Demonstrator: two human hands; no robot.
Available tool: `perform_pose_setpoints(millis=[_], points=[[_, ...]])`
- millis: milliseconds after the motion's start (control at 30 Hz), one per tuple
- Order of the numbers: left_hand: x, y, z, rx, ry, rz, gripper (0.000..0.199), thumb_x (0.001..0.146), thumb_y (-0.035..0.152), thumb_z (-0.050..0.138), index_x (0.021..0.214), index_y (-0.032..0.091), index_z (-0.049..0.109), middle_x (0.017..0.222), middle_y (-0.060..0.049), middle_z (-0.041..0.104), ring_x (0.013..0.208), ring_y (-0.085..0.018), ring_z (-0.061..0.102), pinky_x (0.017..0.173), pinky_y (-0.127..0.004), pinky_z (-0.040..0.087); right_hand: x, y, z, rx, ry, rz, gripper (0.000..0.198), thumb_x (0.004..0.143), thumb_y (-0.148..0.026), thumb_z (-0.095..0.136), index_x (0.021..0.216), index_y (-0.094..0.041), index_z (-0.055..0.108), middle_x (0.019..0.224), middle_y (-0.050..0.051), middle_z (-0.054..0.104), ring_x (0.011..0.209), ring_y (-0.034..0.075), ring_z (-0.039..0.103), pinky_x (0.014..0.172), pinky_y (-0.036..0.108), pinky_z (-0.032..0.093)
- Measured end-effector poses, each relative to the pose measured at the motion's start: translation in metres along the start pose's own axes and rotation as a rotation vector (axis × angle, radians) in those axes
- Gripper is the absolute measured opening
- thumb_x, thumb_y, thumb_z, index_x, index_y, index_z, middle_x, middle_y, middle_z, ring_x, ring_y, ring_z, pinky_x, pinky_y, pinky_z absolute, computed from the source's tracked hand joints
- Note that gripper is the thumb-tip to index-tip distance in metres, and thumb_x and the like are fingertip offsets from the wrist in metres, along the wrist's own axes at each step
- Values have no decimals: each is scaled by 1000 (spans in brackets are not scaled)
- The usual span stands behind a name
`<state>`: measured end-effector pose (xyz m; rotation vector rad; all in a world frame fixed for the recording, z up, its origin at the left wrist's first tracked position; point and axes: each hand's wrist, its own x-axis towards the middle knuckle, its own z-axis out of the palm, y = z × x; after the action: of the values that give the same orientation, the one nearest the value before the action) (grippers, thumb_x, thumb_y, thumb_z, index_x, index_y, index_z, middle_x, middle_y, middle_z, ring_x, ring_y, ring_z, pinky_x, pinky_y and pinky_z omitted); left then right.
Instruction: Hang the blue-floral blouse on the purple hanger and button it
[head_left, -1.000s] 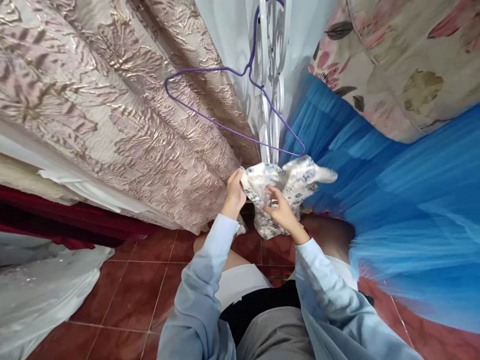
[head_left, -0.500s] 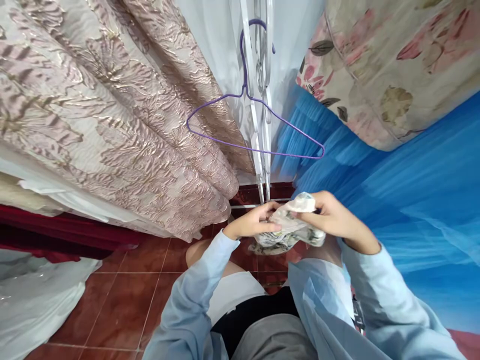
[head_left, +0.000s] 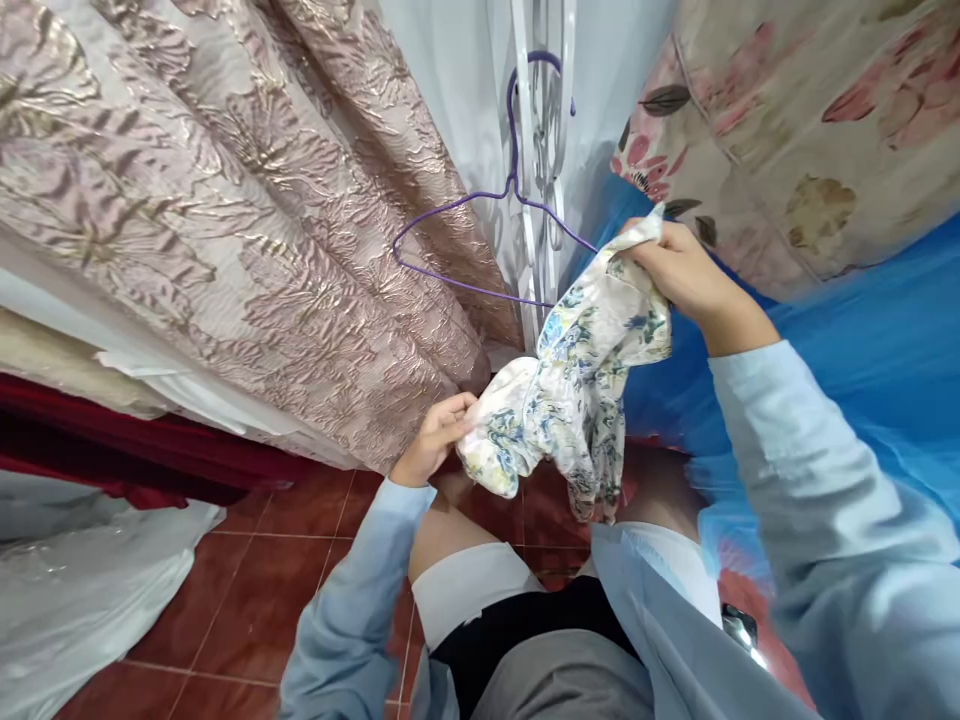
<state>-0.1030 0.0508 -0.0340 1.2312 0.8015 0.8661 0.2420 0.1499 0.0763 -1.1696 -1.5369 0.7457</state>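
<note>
A small floral garment (head_left: 577, 390), white with blue and green print, is stretched between my two hands, its lower part hanging down. My left hand (head_left: 436, 436) pinches one edge of it at the lower left. Higher up on the right, my right hand (head_left: 679, 270) grips the opposite end, with a corner poking above the fingers. Behind the cloth, a purple hanger (head_left: 457, 203) hangs by its hook on a white metal rack (head_left: 528, 240). The garment covers the hanger's right arm and corner. Whether it touches the hanger I cannot tell.
Pink embossed fabric (head_left: 300, 250) drapes along the left. To the right hang a floral beige cloth (head_left: 787, 130) and blue tulle (head_left: 862, 360). White fabric (head_left: 97, 600) lies at lower left on red floor tiles (head_left: 255, 590). A dark shiny object (head_left: 739, 627) sits beside my thigh.
The garment was bunched between my hands; now it is spread out. My right hand has risen toward the hanger's right end, and my left hand has moved left.
</note>
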Motion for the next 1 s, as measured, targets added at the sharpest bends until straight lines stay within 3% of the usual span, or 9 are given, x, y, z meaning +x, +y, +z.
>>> perform_pose_setpoints(millis=[133, 233, 333, 500, 667, 733, 800, 900, 1000], points=[[7, 14, -38, 22, 102, 21, 26, 62, 30, 69, 81, 17, 58, 65, 2, 54, 56, -11, 43, 52, -22, 30, 2, -9, 14, 218, -56, 219, 13, 92, 0, 54, 86, -9, 61, 65, -6, 61, 61, 4, 52, 64, 21, 38], [33, 35, -73, 260, 230, 124, 31, 54, 20, 65, 85, 18, 61, 70, 3, 55, 61, -12, 44, 53, -22, 31, -2, -14, 8, 163, -20, 157, 13, 86, 4, 62, 91, -8, 64, 70, -5, 65, 63, 4, 54, 66, 22, 39], [74, 59, -106, 501, 269, 156, 29, 52, 18, 62, 81, 19, 62, 73, 2, 56, 68, -15, 47, 58, -24, 34, -2, -21, 0, 100, -6, 123, 10, 86, 1, 66, 93, -5, 67, 83, 1, 73, 69, 4, 59, 70, 23, 42], [139, 99, -138, 946, 337, 174, 10, 64, 15, 59, 63, 20, 52, 65, 0, 51, 66, -17, 45, 63, -29, 33, 2, -26, -1, 87, -2, 145, 11, 84, 1, 68, 94, -4, 69, 92, 6, 76, 72, 4, 61, 73, 24, 46], [164, 153, -139, 1432, 454, 244, 24, 71, 16, 72, 61, 19, 51, 60, 4, 43, 78, -14, 42, 78, -28, 33, 5, -20, -2, 157, -35, 115, 15, 80, 4, 70, 90, -7, 71, 86, 3, 75, 74, 7, 63, 73, 23, 46], [170, 173, -130, 1463, 592, 292, 17, 75, 17, 72, 69, 17, 56, 63, 4, 43, 79, -12, 40, 79, -28, 34, 6, -18, -3, 136, -35, 96, 14, 78, 3, 72, 87, -8, 71, 81, 1, 74, 71, 7, 62, 70, 23, 45], [177, 187, -116, 1340, 705, 383, 18, 76, 13, 70, 90, 14, 59, 74, 4, 50, 76, -10, 40, 76, -28, 36, 5, -18, -3, 119, -19, 94, 13, 78, 3, 71, 83, -9, 69, 75, -1, 71, 66, 7, 59, 66, 23, 43], [184, 190, -94, 1054, 519, 437, 55, 75, 13, 73, 125, 18, 48, 107, 2, 60, 83, -9, 50, 76, -29, 43, 2, -17, -2, 113, 14, 93, 16, 77, 6, 68, 76, -10, 66, 69, -3, 65, 61, 6, 54, 62, 22, 39], [179, 177, -79, 1053, 370, 492, 45, 84, 22, 69, 125, 21, 50, 128, -2, 59, 105, -13, 54, 95, -36, 46, -1, -15, 2, 120, 32, 93, 12, 79, 2, 68, 76, -10, 66, 72, -2, 65, 64, 7, 54, 63, 22, 39]])
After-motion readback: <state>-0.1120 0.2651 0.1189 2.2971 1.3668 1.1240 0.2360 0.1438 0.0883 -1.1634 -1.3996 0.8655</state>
